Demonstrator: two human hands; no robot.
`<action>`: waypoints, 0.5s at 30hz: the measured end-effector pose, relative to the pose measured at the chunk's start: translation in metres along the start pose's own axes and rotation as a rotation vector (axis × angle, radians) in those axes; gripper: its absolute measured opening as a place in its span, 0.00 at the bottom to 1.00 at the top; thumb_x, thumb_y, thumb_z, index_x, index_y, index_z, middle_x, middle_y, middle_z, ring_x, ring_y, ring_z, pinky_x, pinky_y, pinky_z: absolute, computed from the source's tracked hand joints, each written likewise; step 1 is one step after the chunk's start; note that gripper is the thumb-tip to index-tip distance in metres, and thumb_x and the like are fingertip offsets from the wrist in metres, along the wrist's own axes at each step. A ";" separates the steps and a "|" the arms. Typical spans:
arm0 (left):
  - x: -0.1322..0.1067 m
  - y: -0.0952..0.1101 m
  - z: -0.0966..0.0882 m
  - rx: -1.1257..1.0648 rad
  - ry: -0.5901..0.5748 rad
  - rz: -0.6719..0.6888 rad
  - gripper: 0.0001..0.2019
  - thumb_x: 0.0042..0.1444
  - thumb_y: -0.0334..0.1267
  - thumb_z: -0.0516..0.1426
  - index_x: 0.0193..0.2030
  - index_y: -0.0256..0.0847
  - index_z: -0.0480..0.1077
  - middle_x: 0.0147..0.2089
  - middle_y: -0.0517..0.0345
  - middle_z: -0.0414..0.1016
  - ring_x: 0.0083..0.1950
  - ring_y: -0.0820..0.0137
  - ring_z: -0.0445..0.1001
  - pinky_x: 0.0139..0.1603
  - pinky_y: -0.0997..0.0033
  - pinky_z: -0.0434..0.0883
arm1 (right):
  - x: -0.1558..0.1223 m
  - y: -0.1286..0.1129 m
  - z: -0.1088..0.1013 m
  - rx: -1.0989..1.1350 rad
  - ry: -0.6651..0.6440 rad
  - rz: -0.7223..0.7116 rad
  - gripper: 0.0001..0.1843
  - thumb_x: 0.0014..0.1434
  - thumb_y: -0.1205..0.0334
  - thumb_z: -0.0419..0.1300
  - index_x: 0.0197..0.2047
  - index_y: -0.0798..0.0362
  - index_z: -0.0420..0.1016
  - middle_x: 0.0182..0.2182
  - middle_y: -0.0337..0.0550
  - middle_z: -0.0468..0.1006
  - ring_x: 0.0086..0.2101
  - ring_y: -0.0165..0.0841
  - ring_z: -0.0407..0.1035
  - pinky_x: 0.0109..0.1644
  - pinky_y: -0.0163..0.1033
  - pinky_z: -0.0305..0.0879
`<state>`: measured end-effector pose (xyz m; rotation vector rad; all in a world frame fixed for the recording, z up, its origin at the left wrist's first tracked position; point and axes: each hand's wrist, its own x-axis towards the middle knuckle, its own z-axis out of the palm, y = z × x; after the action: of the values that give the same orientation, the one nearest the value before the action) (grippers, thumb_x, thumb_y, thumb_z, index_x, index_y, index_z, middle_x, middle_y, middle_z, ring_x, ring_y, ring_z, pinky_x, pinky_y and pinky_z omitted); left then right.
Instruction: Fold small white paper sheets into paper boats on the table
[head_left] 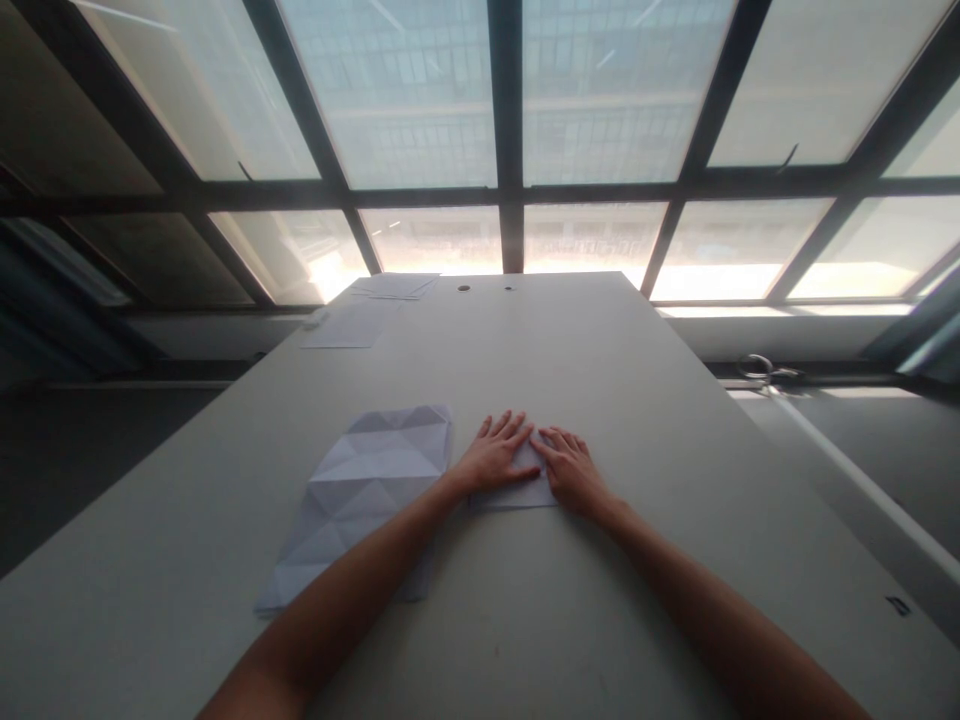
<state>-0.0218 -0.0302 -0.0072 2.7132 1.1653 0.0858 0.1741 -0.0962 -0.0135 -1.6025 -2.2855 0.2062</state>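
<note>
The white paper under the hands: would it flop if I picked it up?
The white paper may flop somewhat, since its edge looks thin. It is probably light, lying so flat, and might slide if pushed, as the table looks smooth.

Windows point(405, 100) in dark frames point(507, 130) beyond the table point(570, 370); two holes point(464, 288) near its far edge; a curtain point(67, 310) at left, another point(934, 335) at right; a white bar point(862, 479), perhaps a pole, slanting at right.

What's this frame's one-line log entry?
left hand: spread on small paper | right hand: at its right edge | creased sheet: on table, left of small paper
</note>
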 end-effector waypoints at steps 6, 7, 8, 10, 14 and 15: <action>0.004 -0.003 0.002 -0.025 0.004 -0.033 0.37 0.62 0.64 0.48 0.73 0.48 0.52 0.76 0.54 0.43 0.76 0.56 0.38 0.73 0.45 0.40 | 0.000 0.000 0.000 -0.009 0.016 -0.010 0.28 0.64 0.68 0.47 0.67 0.49 0.64 0.65 0.48 0.64 0.64 0.40 0.52 0.67 0.45 0.44; 0.004 -0.003 0.003 -0.028 0.012 -0.038 0.36 0.62 0.63 0.48 0.72 0.48 0.53 0.76 0.54 0.44 0.76 0.56 0.39 0.72 0.45 0.40 | 0.000 0.000 -0.001 -0.013 0.017 -0.010 0.28 0.65 0.68 0.47 0.67 0.49 0.64 0.65 0.48 0.64 0.64 0.39 0.52 0.67 0.44 0.44; 0.005 -0.003 0.003 -0.031 0.021 -0.044 0.35 0.63 0.62 0.48 0.72 0.49 0.54 0.76 0.54 0.45 0.76 0.57 0.40 0.72 0.45 0.41 | 0.000 0.000 -0.001 -0.016 0.016 -0.010 0.28 0.65 0.68 0.47 0.67 0.50 0.64 0.65 0.48 0.64 0.64 0.39 0.52 0.67 0.44 0.44; 0.006 -0.002 0.004 -0.042 0.044 -0.060 0.33 0.63 0.61 0.49 0.71 0.50 0.55 0.75 0.56 0.47 0.76 0.57 0.41 0.72 0.44 0.42 | 0.000 0.000 -0.001 -0.021 0.012 -0.009 0.28 0.65 0.68 0.47 0.67 0.50 0.64 0.65 0.48 0.64 0.64 0.39 0.52 0.67 0.44 0.44; 0.007 0.002 0.002 -0.083 0.073 -0.103 0.28 0.64 0.59 0.49 0.68 0.53 0.60 0.74 0.58 0.51 0.75 0.58 0.45 0.72 0.44 0.43 | 0.000 0.001 0.001 -0.020 0.007 -0.004 0.28 0.64 0.68 0.47 0.67 0.50 0.63 0.65 0.47 0.64 0.64 0.40 0.52 0.67 0.44 0.44; 0.007 0.002 0.002 -0.094 0.080 -0.113 0.28 0.65 0.58 0.49 0.68 0.53 0.61 0.74 0.58 0.52 0.75 0.58 0.46 0.72 0.44 0.44 | 0.000 0.001 0.001 -0.019 0.008 -0.003 0.28 0.64 0.68 0.47 0.67 0.50 0.63 0.65 0.47 0.63 0.64 0.40 0.52 0.67 0.44 0.44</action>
<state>-0.0147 -0.0267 -0.0086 2.5787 1.3002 0.2288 0.1745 -0.0960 -0.0149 -1.6059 -2.2908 0.1774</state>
